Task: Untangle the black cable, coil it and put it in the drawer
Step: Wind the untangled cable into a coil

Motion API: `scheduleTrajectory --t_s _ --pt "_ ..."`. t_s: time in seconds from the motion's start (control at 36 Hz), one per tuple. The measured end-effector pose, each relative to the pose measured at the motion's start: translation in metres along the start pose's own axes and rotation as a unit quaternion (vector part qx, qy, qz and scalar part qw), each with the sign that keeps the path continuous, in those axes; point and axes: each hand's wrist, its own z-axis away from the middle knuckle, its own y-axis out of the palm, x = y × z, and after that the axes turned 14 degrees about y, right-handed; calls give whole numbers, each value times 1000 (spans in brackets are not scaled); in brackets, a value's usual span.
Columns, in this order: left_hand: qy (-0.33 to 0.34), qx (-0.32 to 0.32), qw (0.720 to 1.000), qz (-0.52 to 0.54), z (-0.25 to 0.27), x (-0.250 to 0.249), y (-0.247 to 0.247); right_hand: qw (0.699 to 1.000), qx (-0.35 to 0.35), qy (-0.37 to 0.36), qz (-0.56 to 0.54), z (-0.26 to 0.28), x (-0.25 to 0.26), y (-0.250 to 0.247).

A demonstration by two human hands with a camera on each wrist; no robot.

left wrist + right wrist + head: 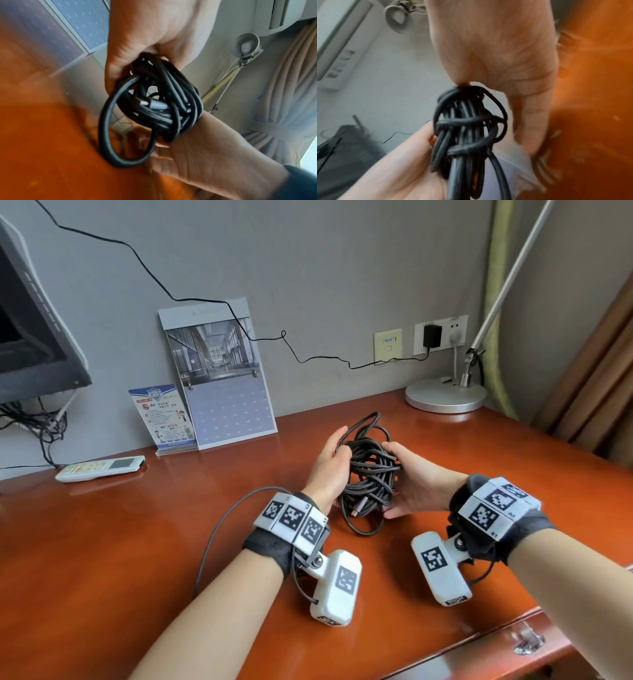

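The black cable (368, 470) is a tangled bundle held just above the middle of the red-brown desk (137, 542). My left hand (330, 462) grips its left side, thumb over the top strands. On the right side my right hand (411, 484) cups the bundle, thumb on top. A loose loop hangs down to the desk, and a metal plug (358, 510) pokes out low in the bundle. In the left wrist view the cable (154, 102) and its silver plug (152, 104) sit between left hand (145, 37) and right hand (205, 151). The right wrist view shows the cable (467, 128) under the right hand (496, 51).
A drawer front with a metal handle (527, 642) sits under the desk's near right edge. A lamp base (445, 397) stands at the back right. A calendar (226, 385), a leaflet stand (164, 416) and a remote (99, 469) line the back left, by a monitor (34, 337).
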Motion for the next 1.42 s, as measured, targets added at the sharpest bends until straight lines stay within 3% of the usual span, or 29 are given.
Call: scheduleTrajectory --t_s 0.08,0.17,0.25,0.31,0.39,0.44,0.53,0.67,0.83,0.94,1.08,1.17,1.28,1.33,1.39,1.42 --pt "31 -20 999 -20 -3 1 -6 988 -137 -63 33 1 6 2" --pt "69 -3 995 -67 -6 0 -15 938 -277 -203 40 5 20 -2" --pt "98 43 986 -127 -7 -5 -22 919 -307 -235 81 12 36 -1" --pt "115 70 973 -188 -5 -8 -26 903 -310 -240 173 16 43 1" --pt "114 91 951 -272 -3 -8 -32 856 -311 -281 301 21 47 3" --pt "129 97 946 -280 -2 -7 -37 848 -283 -302 330 24 48 4" --pt "155 125 947 -250 1 -8 -41 875 -205 -338 279 29 49 9" --pt "185 150 964 -122 6 -18 -41 903 -187 -351 161 24 52 18" --pt "140 54 985 90 8 -24 -47 907 -107 -332 236 15 43 17" --pt "68 -48 979 185 6 -32 -48 895 -122 -358 237 9 33 23" --pt "-20 -73 950 303 8 -35 -49 838 -185 -419 296 3 22 22" --pt "-49 -100 911 398 5 -33 -51 881 -103 -389 250 9 18 31" --pt "-75 -149 910 380 3 -38 -46 910 -107 -332 224 15 21 34" --pt "-96 -165 903 384 4 -41 -44 930 5 -323 175 17 19 36" --pt "-118 -185 898 381 2 -41 -45 937 154 -305 78 17 16 36" --pt "-125 -198 900 368 1 -40 -45 936 192 -291 45 18 14 37"
